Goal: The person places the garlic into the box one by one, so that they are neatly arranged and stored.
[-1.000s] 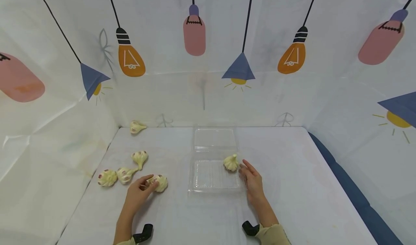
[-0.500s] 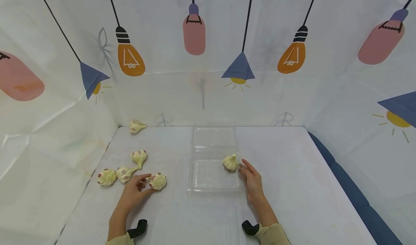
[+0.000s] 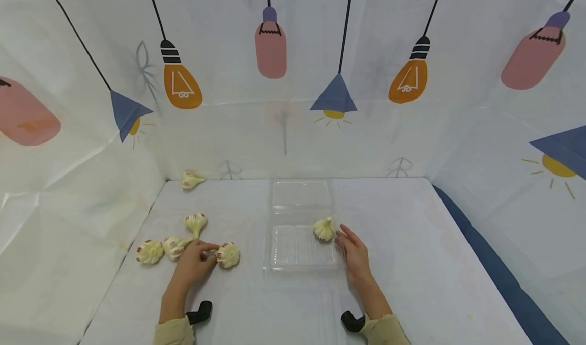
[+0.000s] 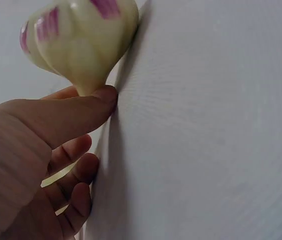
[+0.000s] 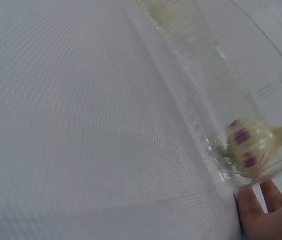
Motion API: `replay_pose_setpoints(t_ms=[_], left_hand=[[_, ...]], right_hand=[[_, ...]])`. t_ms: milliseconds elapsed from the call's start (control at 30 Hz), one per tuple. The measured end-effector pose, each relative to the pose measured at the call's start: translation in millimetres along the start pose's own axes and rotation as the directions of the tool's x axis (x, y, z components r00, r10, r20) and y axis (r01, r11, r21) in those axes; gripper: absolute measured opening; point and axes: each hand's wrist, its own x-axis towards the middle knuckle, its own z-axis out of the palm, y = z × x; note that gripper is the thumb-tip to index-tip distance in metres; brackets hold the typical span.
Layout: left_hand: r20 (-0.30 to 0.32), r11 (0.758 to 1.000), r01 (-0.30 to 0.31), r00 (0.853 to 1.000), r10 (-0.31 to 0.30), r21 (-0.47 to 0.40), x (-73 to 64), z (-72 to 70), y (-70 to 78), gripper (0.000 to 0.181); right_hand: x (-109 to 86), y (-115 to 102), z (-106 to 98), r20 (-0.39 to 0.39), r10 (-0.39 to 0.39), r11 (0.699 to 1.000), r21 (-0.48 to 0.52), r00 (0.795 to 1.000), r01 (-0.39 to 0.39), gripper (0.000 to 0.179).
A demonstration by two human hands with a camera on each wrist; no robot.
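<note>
My left hand [image 3: 196, 264] pinches a garlic bulb [image 3: 228, 255] by its stem between thumb and forefinger. In the left wrist view that garlic bulb [image 4: 83, 42] is cream with purple patches, and the other fingers curl loosely below. My right hand [image 3: 356, 258] is beside the right wall of a clear plastic clamshell box [image 3: 293, 248], its fingers relaxed and fingertips right at the wall. Inside the box's near half, at the right, sits another garlic bulb [image 3: 324, 229]; the right wrist view shows this garlic bulb [image 5: 250, 147] through the plastic, near the right hand's fingers [image 5: 273, 197].
Left of the left hand lie more garlic bulbs: one at the far left [image 3: 149, 252], one beside it [image 3: 174, 247] and one behind [image 3: 195, 223]. Another garlic bulb [image 3: 191, 180] is at the table's back left corner. The box's lid [image 3: 300, 195] lies folded back.
The left hand's fingers loosened from the garlic bulb, shifted left, then came back to pinch its stem; the bulb has turned and sits slightly to the right. The right hand has stayed put.
</note>
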Motion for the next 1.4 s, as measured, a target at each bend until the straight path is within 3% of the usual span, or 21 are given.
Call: replay_pose_setpoints(t_ms=[200,400,567,733,933,1033,1400], left_hand=[[-0.036,1.000,-0.016,0.999,0.017,0.018,-2.4,3.5,1.5,0.021],[-0.065,0.998,-0.018,0.998,0.014,-0.063,-5.6,4.4,2.7,0.022],[-0.139,0.991,-0.079,0.988,0.064,-0.105,-7.3,4.7,7.3,0.023],[-0.249,0.976,-0.170,0.960,0.132,-0.137,-3.4,4.8,16.9,0.022],[-0.392,0.947,-0.293,0.893,0.221,-0.133,4.7,10.0,32.6,0.020],[-0.425,0.938,-0.319,0.874,0.236,-0.135,7.9,12.4,41.9,0.020],[-0.427,0.941,-0.299,0.880,0.207,-0.158,9.1,8.8,76.2,0.018]], right_hand=[[-1.0,0.4,0.5,0.017,-0.011,1.000,-0.003,1.000,0.011,0.044],[0.1,0.3,-0.3,0.006,0.000,1.000,0.011,1.000,-0.001,0.044],[-1.4,-0.4,-0.4,-0.004,-0.001,1.000,0.018,1.000,0.001,0.043],[-2.9,-0.7,1.1,-0.013,0.003,1.000,0.012,1.000,-0.002,0.043],[-3.2,-1.6,2.1,-0.017,0.000,1.000,0.002,1.000,0.000,0.043],[-3.8,-1.4,3.3,-0.024,-0.006,1.000,-0.004,1.000,0.006,0.043],[-4.5,-1.9,7.1,-0.031,-0.019,1.000,-0.024,0.999,0.019,0.043]])
